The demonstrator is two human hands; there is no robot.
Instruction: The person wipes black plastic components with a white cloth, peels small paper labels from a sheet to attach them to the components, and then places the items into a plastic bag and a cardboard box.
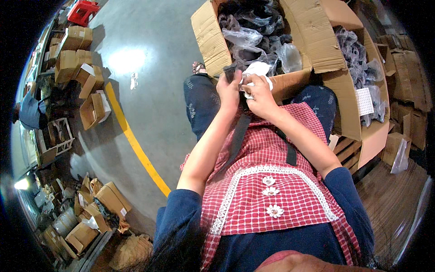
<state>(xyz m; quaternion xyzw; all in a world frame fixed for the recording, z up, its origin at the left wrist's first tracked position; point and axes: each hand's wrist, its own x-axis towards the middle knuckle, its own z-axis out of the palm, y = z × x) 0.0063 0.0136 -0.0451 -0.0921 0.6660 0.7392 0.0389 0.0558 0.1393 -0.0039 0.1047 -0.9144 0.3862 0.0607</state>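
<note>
Both my hands meet above my lap, in front of an open cardboard box. My left hand is closed round a dark, soft-looking piece whose end sticks up past the fingers; its kind does not show. Close beside it, my right hand pinches a thin, white crumpled sheet, which could be plastic, cloth or paper. A black band runs below my hands across the apron; whether it joins the dark piece is hidden. Bundles in clear plastic bags fill the box.
At the right stands a second box of bagged dark items, with a white label sheet. Wooden slats lie below it. Several cartons line the left side beyond a yellow floor line. A red stool stands far left.
</note>
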